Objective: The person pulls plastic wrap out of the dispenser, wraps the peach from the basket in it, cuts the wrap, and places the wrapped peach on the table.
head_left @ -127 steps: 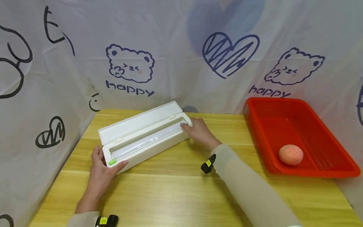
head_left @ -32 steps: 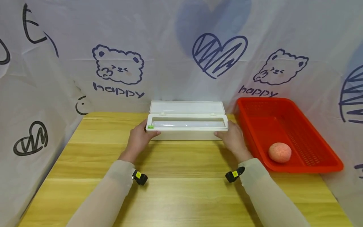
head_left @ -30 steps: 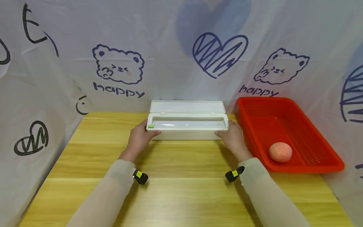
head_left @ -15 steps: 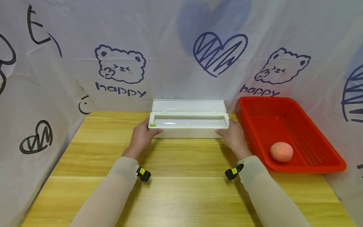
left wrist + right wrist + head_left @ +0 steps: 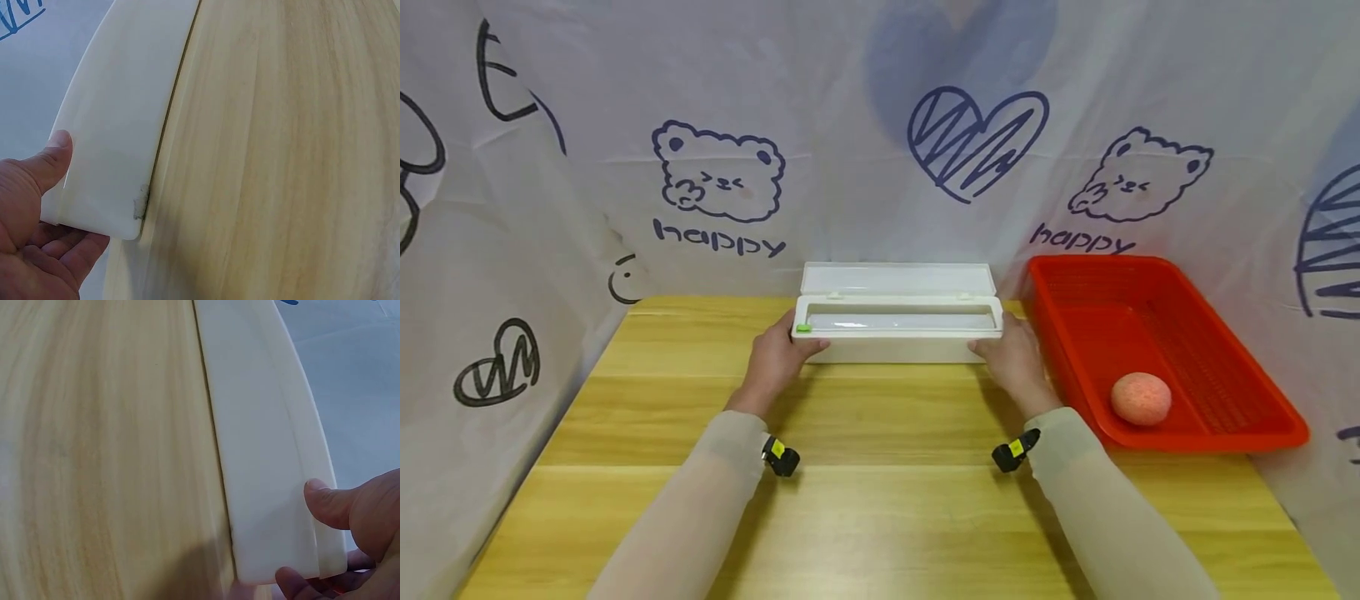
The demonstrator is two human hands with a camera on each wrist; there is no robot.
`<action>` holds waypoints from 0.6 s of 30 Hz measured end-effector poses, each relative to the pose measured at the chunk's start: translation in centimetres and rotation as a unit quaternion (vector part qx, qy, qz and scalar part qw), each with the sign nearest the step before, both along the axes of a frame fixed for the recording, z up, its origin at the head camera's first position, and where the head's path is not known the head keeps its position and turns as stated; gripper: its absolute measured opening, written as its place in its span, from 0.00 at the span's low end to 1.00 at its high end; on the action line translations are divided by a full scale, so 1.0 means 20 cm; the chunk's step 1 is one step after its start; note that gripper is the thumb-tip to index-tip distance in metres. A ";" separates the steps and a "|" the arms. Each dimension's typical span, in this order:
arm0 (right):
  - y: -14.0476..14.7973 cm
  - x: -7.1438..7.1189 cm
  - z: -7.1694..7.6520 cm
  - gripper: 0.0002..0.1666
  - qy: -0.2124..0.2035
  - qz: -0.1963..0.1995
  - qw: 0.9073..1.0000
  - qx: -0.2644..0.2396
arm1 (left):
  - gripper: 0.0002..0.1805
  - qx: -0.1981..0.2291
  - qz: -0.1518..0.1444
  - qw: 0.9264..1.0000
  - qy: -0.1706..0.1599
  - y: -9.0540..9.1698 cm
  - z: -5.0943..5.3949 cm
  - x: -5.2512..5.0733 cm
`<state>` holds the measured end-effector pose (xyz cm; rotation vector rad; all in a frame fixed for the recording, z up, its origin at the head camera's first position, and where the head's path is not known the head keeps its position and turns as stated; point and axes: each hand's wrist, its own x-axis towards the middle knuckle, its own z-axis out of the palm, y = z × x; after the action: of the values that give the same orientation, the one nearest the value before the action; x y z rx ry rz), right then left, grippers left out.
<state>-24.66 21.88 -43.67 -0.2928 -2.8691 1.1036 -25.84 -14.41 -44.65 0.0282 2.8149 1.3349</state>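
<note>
A long white box [image 5: 895,349] sits at the back of the table, its lid [image 5: 898,278] raised behind it. Inside lies a pale roll [image 5: 910,321], and a small green piece [image 5: 803,328] is at the front left corner. My left hand [image 5: 772,354] grips the left end, thumb on the front face; in the left wrist view the fingers of that hand [image 5: 37,219] bend round the end of the box [image 5: 112,137]. At the other end my right hand [image 5: 1015,354] holds on likewise, its thumb [image 5: 328,503] on the front in the right wrist view.
A red basket [image 5: 1075,367] stands on the right, close beside my right hand, with a round pinkish object [image 5: 1141,398] in it. Behind the wooden table [image 5: 880,517] hangs a pale cloth [image 5: 850,200] with drawings, which also runs along the left side.
Compared with the oldest frame, the box has gone from slanted at the left to straight at the back middle, both hands on its ends. Over the last second it has hardly moved.
</note>
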 end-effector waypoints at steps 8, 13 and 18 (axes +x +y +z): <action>0.01 -0.02 -0.03 0.42 0.025 -0.001 1.000 0.010 | 0.42 0.009 0.001 1.000 0.000 0.00 -0.02 -0.01; 0.01 -0.02 -0.04 0.43 0.021 -0.001 1.000 0.013 | 0.42 0.002 0.001 1.000 0.001 0.01 -0.01 -0.01; 0.00 0.02 0.00 0.43 0.007 0.009 1.000 0.026 | 0.42 -0.011 0.007 1.000 -0.004 0.01 0.01 0.01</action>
<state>-24.17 21.90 -43.74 -0.2554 -2.8886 1.0292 -25.56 -14.21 -44.54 0.0022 2.8283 1.3051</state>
